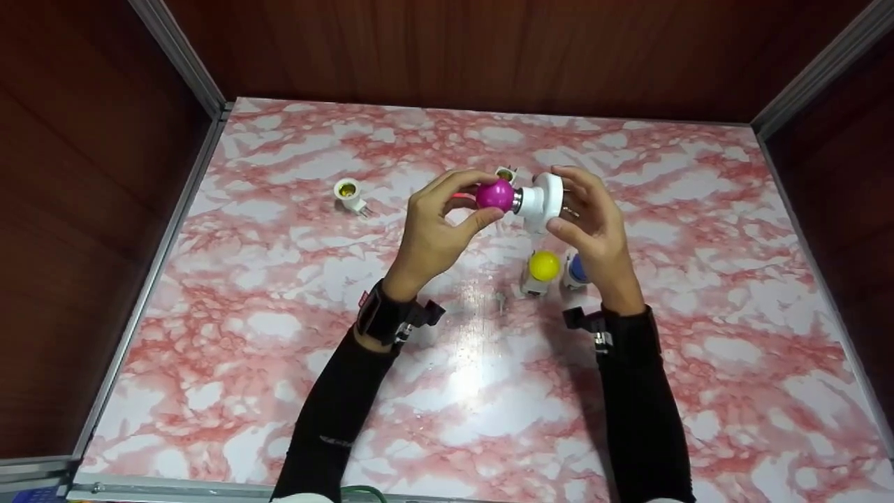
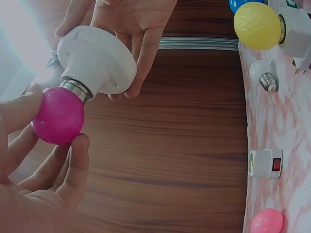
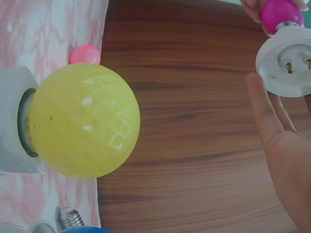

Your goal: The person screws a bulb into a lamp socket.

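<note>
A magenta light bulb [image 1: 494, 196] is pinched between the thumb and fingers of my left hand [image 1: 431, 236], above the table. Its metal screw base sits at the mouth of a white round lamp holder [image 1: 552, 197], part of the thread still showing in the left wrist view. My right hand [image 1: 599, 227] grips this holder by its wide rim, thumb on the near side and fingers on the far side. On the holder's underside, brass contacts [image 3: 290, 68] appear in the right wrist view. How deep the bulb is seated cannot be seen.
Below the hands, a yellow bulb [image 1: 544, 266] stands in a white plug-in socket beside a blue bulb [image 1: 578, 270]. A plug-in socket [image 1: 347, 191] lies at left. A socket with a red switch [image 2: 266, 163], a white bulb [image 2: 261, 71] and a pink bulb [image 2: 267, 222] also lie on the table.
</note>
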`<action>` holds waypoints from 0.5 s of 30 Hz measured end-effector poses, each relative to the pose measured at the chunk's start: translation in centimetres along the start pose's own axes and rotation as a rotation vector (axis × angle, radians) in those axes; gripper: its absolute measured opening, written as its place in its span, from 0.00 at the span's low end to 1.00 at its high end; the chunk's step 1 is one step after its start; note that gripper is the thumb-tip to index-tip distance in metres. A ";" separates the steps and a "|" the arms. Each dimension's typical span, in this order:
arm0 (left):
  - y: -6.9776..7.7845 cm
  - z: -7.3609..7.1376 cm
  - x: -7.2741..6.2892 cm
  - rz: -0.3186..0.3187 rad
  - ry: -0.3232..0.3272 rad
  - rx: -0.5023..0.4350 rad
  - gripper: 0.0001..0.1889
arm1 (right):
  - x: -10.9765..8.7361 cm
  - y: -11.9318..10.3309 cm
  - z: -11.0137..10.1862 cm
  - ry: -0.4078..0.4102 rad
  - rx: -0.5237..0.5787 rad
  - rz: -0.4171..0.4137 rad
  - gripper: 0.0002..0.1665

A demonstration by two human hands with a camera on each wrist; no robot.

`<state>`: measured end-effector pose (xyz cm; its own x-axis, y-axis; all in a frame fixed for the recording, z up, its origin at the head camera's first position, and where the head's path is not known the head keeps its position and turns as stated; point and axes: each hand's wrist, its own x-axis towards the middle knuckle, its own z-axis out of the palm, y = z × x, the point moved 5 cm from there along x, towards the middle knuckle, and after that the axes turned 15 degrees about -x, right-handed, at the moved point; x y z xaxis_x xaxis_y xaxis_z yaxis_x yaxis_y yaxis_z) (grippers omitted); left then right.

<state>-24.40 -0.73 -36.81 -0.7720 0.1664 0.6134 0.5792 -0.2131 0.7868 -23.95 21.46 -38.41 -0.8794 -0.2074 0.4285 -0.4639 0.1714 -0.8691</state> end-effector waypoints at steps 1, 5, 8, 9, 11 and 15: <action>0.0 0.0 0.0 0.003 -0.005 0.001 0.22 | 0.0 0.1 0.0 -0.003 -0.010 0.001 0.32; 0.1 0.0 0.0 0.015 -0.028 0.001 0.21 | 0.1 0.4 -0.1 -0.012 -0.034 0.024 0.31; 0.1 -0.1 0.0 0.025 -0.041 0.004 0.21 | 0.1 0.6 -0.1 -0.021 -0.031 0.047 0.31; 0.1 -0.1 0.0 0.029 -0.045 0.006 0.21 | 0.2 0.7 0.0 -0.024 -0.026 0.055 0.31; 0.1 -0.1 0.0 0.041 -0.053 0.014 0.22 | 0.2 0.8 0.0 -0.031 -0.010 0.064 0.31; 0.3 0.0 0.1 0.069 -0.066 0.024 0.20 | 0.3 1.1 0.0 -0.037 0.032 0.078 0.34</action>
<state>-24.29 -0.78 -36.56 -0.7116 0.2150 0.6689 0.6373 -0.2031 0.7433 -24.76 21.61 -39.18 -0.9078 -0.2304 0.3504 -0.3902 0.1581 -0.9071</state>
